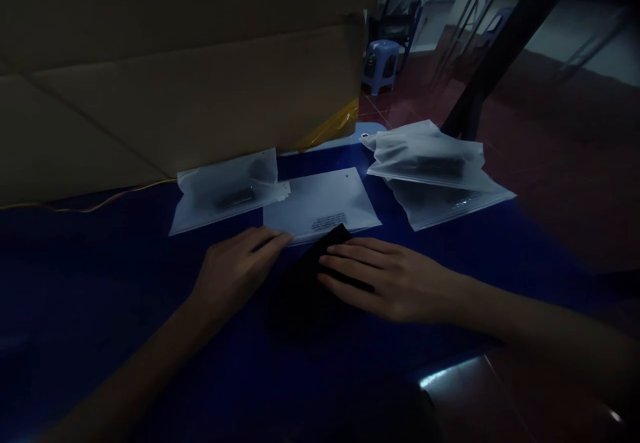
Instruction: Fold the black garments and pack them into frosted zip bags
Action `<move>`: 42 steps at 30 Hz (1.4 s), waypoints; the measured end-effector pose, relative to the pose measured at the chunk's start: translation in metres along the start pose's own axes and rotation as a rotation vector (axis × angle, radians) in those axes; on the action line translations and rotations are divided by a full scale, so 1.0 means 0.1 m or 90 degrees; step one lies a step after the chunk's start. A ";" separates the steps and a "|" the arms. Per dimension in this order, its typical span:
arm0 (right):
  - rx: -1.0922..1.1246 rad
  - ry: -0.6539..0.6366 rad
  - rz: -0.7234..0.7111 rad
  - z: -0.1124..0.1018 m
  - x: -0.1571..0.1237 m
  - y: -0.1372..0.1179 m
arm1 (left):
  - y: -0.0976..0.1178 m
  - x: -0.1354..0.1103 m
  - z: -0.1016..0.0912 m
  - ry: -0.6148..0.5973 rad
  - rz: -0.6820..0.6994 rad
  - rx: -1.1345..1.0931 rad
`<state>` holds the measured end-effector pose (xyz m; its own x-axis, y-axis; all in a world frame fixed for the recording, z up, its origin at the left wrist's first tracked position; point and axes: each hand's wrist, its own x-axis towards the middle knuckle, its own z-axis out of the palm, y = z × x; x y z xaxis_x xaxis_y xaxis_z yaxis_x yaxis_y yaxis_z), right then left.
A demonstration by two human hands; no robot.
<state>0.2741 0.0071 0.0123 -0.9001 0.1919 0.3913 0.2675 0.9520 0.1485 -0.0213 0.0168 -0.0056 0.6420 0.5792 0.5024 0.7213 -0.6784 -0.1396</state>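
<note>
A frosted plastic bag (320,200) with small dark print lies flat on the blue table in front of me. The fingers of my left hand (240,263) are closed at its near edge, thumb and index finger together at the left corner. A folded black item, seemingly cloth (305,290), lies just before the bag, its upper tip reaching the bag's edge. My right hand (385,276) rests palm down on the black item with its fingers stretched out. In the dim light the item's outline is hard to make out.
Another frosted bag with something dark inside (227,190) lies at the left. Several similar bags (430,160) are piled at the right. A large cardboard box (200,96) stands behind, with a thin yellow wire (90,210) beside it. A blue stool (383,63) stands on the floor beyond.
</note>
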 end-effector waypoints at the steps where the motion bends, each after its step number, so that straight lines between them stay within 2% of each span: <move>1: -0.011 -0.006 0.001 0.00 0.00 0.00 | 0.01 -0.01 0.00 -0.003 0.002 -0.005; 8: -0.037 0.019 -0.008 0.00 0.00 0.00 | 0.06 -0.01 -0.02 -0.066 0.012 -0.035; 15: -0.020 0.066 -0.044 0.02 0.02 -0.03 | 0.10 0.01 -0.08 0.025 -0.014 -0.078; 20: -0.005 0.126 -0.075 0.03 0.05 -0.06 | 0.21 0.01 -0.10 0.019 -0.048 -0.105; 25: -0.017 0.149 -0.049 0.03 0.05 -0.06 | 0.30 0.04 -0.16 0.015 -0.056 -0.152; 32: -0.029 0.027 0.064 0.10 -0.02 -0.03 | 0.30 0.04 -0.14 0.026 -0.035 -0.149; 38: 0.097 -0.126 0.172 0.14 -0.03 0.03 | 0.29 0.06 -0.10 0.040 -0.042 -0.168; 42: 0.077 -0.135 0.213 0.15 -0.02 0.05 | 0.34 0.09 -0.13 0.058 -0.033 -0.153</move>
<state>0.2724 0.0150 -0.0013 -0.8248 0.5282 0.2017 0.5262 0.8476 -0.0681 0.0055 -0.0074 0.0055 0.5718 0.5800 0.5801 0.6632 -0.7431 0.0892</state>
